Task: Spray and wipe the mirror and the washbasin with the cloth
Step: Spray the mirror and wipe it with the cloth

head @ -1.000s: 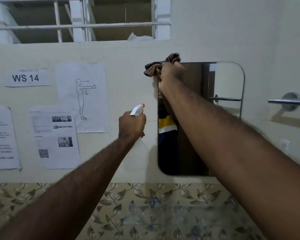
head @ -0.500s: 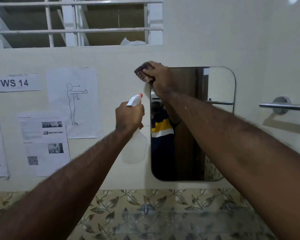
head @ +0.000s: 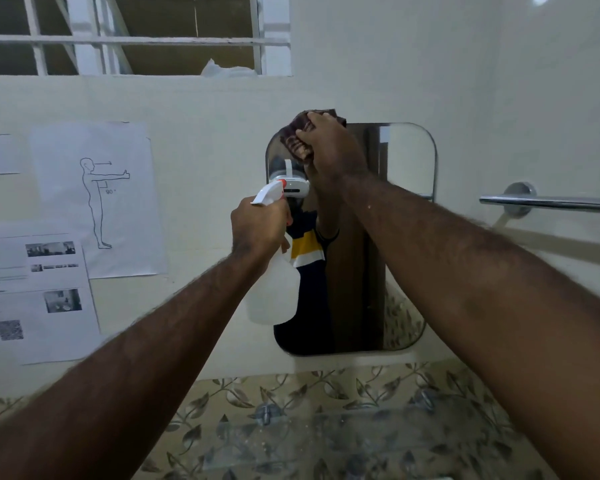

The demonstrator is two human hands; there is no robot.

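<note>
A rounded rectangular mirror [head: 402,237] hangs on the cream wall ahead. My right hand [head: 329,147] presses a bunched brown cloth [head: 293,135] against the mirror's top left corner. My left hand [head: 260,226] grips the neck of a translucent white spray bottle [head: 274,292], held upright in front of the mirror's left edge, its white and orange nozzle pointing toward the glass. The washbasin is not in view.
A glass shelf [head: 326,441] juts out below the mirror over leaf-patterned tiles [head: 361,386]. A chrome towel bar [head: 548,202] is fixed on the wall to the right. Printed papers [head: 94,199] hang at the left, and a barred window [head: 136,36] sits above.
My right hand has slid the cloth from the wall at the mirror's top left corner onto the glass. My left hand has moved the bottle rightward in front of the mirror.
</note>
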